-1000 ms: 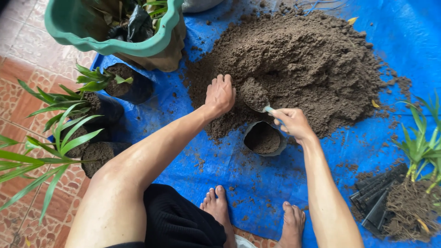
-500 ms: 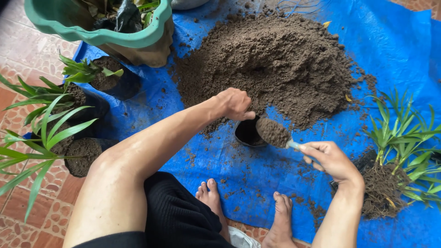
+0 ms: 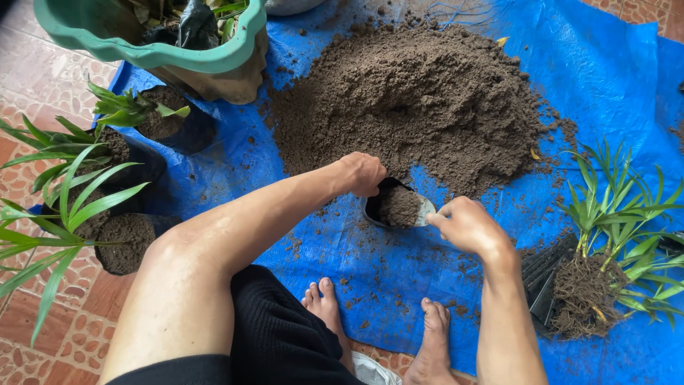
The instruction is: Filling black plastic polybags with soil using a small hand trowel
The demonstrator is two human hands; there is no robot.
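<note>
Tiled patio floor [image 3: 32, 85], reddish and cream, mostly covered by a wide blue tarp [image 3: 605, 78]. At twelve o'clock, a broad mound of dark soil [image 3: 420, 93], spilling loose crumbs toward three. At eleven, a large green scalloped planter [image 3: 135, 50] overhanging the tarp's corner. From nine to ten, a row of black grow bags with palm-like seedlings [image 3: 78, 185], fronds reaching inward past the bent left knee. At four, bare-rooted seedlings [image 3: 605, 235] lying on a stack of flattened black bags [image 3: 539, 281]. At six, two bare feet planted on the tarp.

Dead centre, just below the mound's near edge: a small black grow bag [image 3: 375, 207], mouth open, partly filled with soil. Left hand [image 3: 363, 173] closed on the bag's rim at its ten o'clock side, pinching it open. Right hand [image 3: 467, 224] curled around the handle of a small pale scoop [image 3: 424, 211], blade tipped into the bag's mouth from four o'clock.

Open blue tarp between bag and feet, and again at two o'clock beyond the mound; tight on the left, crowded by leaves and knee.
</note>
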